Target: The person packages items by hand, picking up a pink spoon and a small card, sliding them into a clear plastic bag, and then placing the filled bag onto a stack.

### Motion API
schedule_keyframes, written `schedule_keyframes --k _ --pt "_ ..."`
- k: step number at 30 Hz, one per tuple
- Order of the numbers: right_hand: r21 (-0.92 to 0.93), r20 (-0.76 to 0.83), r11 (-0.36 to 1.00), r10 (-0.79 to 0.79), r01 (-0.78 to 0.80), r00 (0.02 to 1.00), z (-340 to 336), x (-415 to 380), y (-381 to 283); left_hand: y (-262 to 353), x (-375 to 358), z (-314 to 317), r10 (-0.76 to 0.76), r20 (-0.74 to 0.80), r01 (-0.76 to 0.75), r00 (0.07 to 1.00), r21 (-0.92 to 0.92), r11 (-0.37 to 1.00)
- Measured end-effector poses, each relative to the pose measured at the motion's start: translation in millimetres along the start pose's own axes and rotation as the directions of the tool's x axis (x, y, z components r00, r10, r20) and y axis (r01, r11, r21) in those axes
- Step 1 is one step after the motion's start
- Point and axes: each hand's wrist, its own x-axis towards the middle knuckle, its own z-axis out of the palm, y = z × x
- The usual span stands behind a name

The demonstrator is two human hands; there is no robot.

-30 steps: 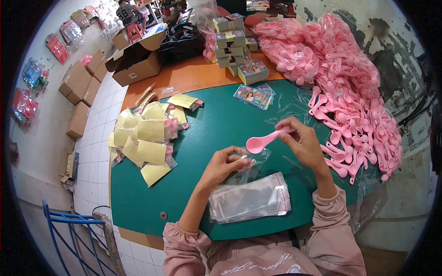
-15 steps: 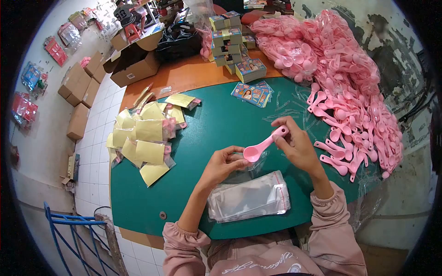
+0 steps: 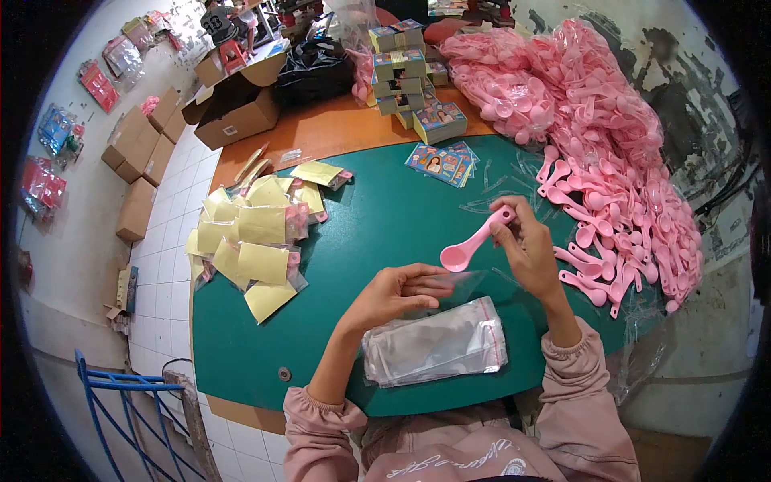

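A pink plastic measuring spoon (image 3: 468, 247) hangs bowl-down to the left from my right hand (image 3: 526, 245), whose thumb and fingers pinch the handle near its holed end. Lower left of it, my left hand (image 3: 397, 296) holds a thin clear plastic bag (image 3: 464, 284) between thumb and outstretched fingers; the bag's edges are hard to make out. The spoon's bowl is just above the bag, apart from the left fingers. Under both hands lies a stack of clear plastic bags (image 3: 434, 345) on the green tabletop (image 3: 345, 233).
Filled packets with yellow cards (image 3: 261, 225) lie at the left. Printed cards (image 3: 442, 163) sit at the back, beside stacked card bundles (image 3: 397, 72). A large heap of pink spoons (image 3: 602, 136) covers the right side. An open carton (image 3: 237, 116) stands back left; a person sits far behind.
My right hand has raised the spoon up and to the right, away from my left hand. The left fingers have straightened, and the clear bag shows beyond their tips.
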Motion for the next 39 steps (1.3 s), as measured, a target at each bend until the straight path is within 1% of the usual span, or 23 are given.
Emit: schedule_keyframes --k 1,3,6,11,13,15,17,19,21,23,25,26,28,31,32,34,36,38,39 --pt "0.021 -0.018 0.999 0.033 -0.033 0.999 0 0 0 0 0 0 0.001 0.000 -0.001 1.000 0.000 1.000" --pt "0.055 -0.022 0.998 0.040 -0.039 0.999 0 -1 2 0 1 1 -0.073 -0.063 0.072 0.995 -0.006 0.997" --pt "0.111 -0.013 0.993 0.047 -0.045 0.999 0 -2 3 -1 2 1 -0.096 -0.107 0.095 0.990 -0.008 0.995" --pt "0.163 0.018 0.985 0.059 -0.061 0.998 7 -5 0 -7 4 0 -0.089 -0.125 0.089 0.988 0.001 0.996" --pt "0.208 -0.039 0.977 0.049 -0.040 0.998 13 -6 0 -8 3 0 -0.081 -0.131 0.083 0.988 0.008 0.996" --pt "0.182 -0.065 0.983 0.042 -0.029 0.997 13 -6 -1 -9 3 0 -0.058 -0.116 0.064 0.992 0.043 0.997" --pt "0.155 -0.089 0.988 0.033 -0.019 0.995 13 -6 -2 -11 2 0 -0.052 -0.115 0.056 0.992 0.032 0.998" --pt "0.084 -0.072 0.994 0.070 -0.064 0.995 12 -7 -2 -10 2 0 -0.045 -0.115 0.048 0.992 0.023 0.999" --pt "0.109 -0.084 0.992 0.078 -0.069 0.993 12 -7 -3 -9 3 -1 -0.003 -0.122 0.007 0.993 0.029 1.000" --pt "0.135 -0.096 0.988 0.087 -0.074 0.992 14 -7 -4 -7 2 1 -0.025 -0.118 0.030 0.993 0.042 0.999" --pt "0.094 -0.128 0.995 0.044 -0.032 0.991 16 -8 -5 -7 3 2 -0.046 -0.111 0.052 0.993 0.055 0.997" --pt "0.094 -0.128 0.995 0.045 -0.033 0.991 16 -8 -4 -7 2 2 -0.041 -0.103 0.047 0.994 0.056 0.997" --pt "0.032 -0.135 0.999 0.025 -0.021 0.991 15 -8 -3 -6 1 1 -0.038 -0.096 0.043 0.995 0.057 0.997" --pt "0.018 -0.144 1.000 0.028 -0.025 0.989 16 -8 -3 -1 0 2 -0.071 -0.137 0.077 0.988 0.041 0.996" --pt "0.017 -0.144 0.999 0.029 -0.027 0.989 16 -9 -3 -2 1 2 -0.080 -0.129 0.088 0.988 0.059 0.994" --pt "0.085 -0.121 0.995 0.068 -0.058 0.990 17 -9 -5 -5 2 2 -0.090 -0.122 0.100 0.988 0.075 0.992" --pt "0.118 -0.133 0.992 0.064 -0.048 0.989 20 -9 -5 -8 3 1 -0.037 -0.132 0.040 0.991 0.024 0.999" --pt "0.148 -0.145 0.988 0.059 -0.037 0.988 21 -10 -5 -6 2 1 -0.041 -0.133 0.044 0.990 0.021 0.999" --pt "0.143 -0.102 0.989 0.054 -0.039 0.993 21 -10 -4 -5 1 1 -0.044 -0.134 0.047 0.990 0.020 0.999"
